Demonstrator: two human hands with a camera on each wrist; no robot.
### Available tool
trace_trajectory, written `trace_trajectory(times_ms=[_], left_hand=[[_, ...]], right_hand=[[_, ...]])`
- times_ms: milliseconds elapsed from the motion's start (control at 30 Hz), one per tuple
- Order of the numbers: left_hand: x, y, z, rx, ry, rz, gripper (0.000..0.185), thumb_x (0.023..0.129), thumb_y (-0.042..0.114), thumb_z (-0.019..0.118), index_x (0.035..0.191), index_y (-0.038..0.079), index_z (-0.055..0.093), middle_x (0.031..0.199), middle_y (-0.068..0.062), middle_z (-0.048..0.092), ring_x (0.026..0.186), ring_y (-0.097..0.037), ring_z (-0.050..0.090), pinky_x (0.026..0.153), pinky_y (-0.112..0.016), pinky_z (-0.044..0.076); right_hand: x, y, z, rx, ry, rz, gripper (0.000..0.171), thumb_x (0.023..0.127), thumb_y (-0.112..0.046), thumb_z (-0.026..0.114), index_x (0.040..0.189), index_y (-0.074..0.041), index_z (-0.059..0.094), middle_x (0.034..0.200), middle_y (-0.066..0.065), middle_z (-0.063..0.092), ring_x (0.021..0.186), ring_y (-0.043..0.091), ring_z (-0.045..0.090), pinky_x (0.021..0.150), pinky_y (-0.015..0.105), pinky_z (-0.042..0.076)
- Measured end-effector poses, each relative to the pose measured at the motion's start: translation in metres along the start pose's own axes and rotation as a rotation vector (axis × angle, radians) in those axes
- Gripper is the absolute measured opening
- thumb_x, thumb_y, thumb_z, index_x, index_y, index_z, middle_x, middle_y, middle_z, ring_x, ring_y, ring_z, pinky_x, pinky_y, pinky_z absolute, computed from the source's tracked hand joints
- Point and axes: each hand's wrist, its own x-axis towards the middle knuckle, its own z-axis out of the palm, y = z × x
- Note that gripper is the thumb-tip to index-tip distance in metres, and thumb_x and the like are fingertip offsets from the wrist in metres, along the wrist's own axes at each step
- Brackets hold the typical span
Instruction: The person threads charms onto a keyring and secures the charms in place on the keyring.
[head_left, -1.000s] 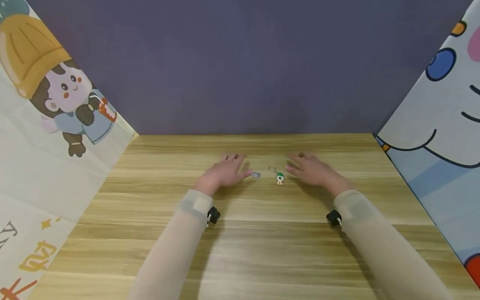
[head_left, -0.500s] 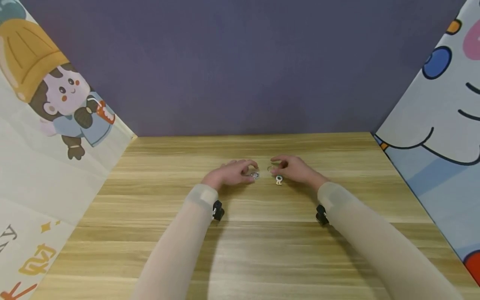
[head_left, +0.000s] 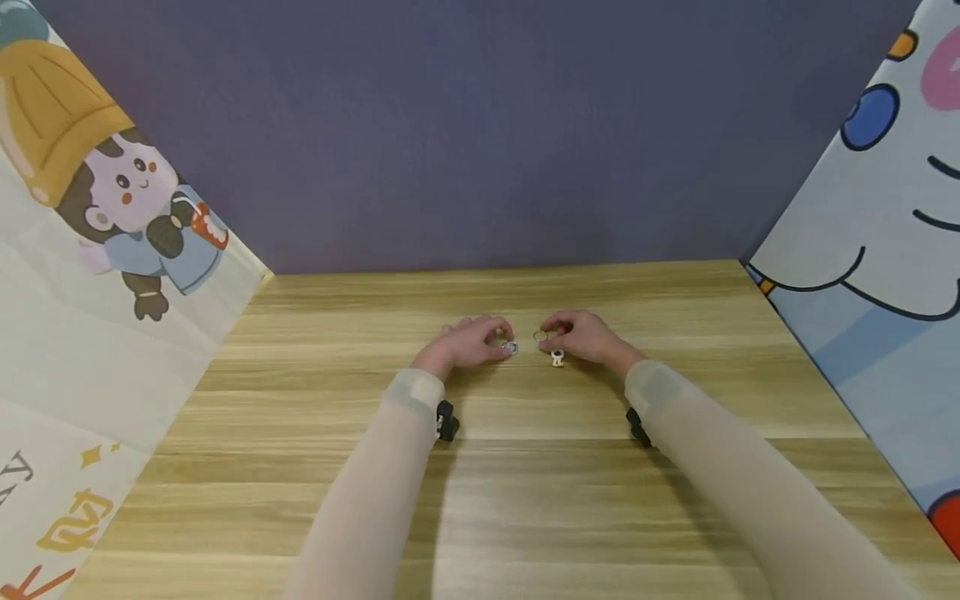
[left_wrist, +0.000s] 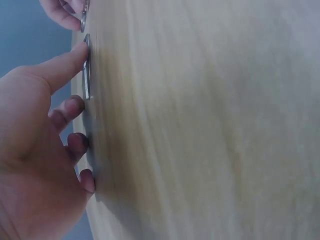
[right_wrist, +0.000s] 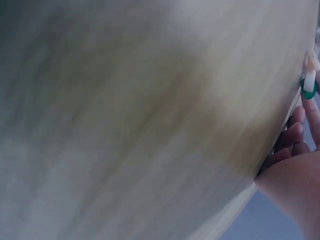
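Note:
My left hand [head_left: 467, 342] pinches a small silver metal piece [head_left: 511, 347] between thumb and curled forefinger. In the left wrist view that silver piece [left_wrist: 88, 75] appears edge-on at the thumb tip, so its exact kind is unclear. Just to the right, my right hand [head_left: 591, 337] holds the thin metal ring [head_left: 540, 336] of a keychain between thumb and forefinger. The keychain's white figure charm [head_left: 557, 358] hangs or lies below the right thumb; its green part [right_wrist: 308, 90] shows in the right wrist view. A narrow gap separates the two hands.
The wood-grain tabletop [head_left: 495, 500] spreads under both arms. A dark purple-grey wall [head_left: 480, 133] rises behind it. Printed cartoon panels stand on the left [head_left: 75, 350] and right [head_left: 885, 350]. Each wrist carries a small black camera.
Both hands have come inward from a spread-finger pose. The left fingers have closed on the silver piece, the right fingers on the keychain's ring, which is now lifted slightly.

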Motion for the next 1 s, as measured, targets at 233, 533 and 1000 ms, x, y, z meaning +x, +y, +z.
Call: trace_trajectory(times_ms=[233,533,1000], left_hand=[[0.004,-0.001,0.001,-0.036,0.026,-0.020,0.026,0.103,0.042,0.069,0.124,0.029,0.065,0.125,-0.001,0.063,0.122,-0.026,0.051,0.122,-0.069,0.022],[0.004,-0.003,0.000,-0.045,0.063,-0.061,0.026,0.099,0.039,0.075,0.119,0.023,0.069,0.109,0.002,0.062,0.112,-0.022,0.053,0.118,-0.063,0.028],[0.003,-0.003,0.000,-0.078,0.071,-0.037,0.017,0.103,0.034,0.072,0.114,0.021,0.071,0.094,0.006,0.060,0.095,-0.016,0.055,0.120,-0.067,0.026]], right_hand=[[0.003,-0.007,-0.001,-0.018,-0.016,0.008,0.034,0.097,-0.030,0.077,0.125,-0.012,0.072,0.096,0.004,0.055,0.087,0.021,0.049,0.076,0.034,0.041],[0.003,-0.009,-0.004,0.076,-0.064,-0.001,0.030,0.096,-0.019,0.078,0.119,-0.002,0.068,0.095,0.004,0.056,0.086,0.018,0.050,0.074,0.029,0.044],[0.002,-0.003,-0.012,0.032,-0.125,-0.008,0.024,0.102,-0.029,0.073,0.113,-0.007,0.076,0.114,0.009,0.076,0.106,0.021,0.062,0.095,0.035,0.049]])
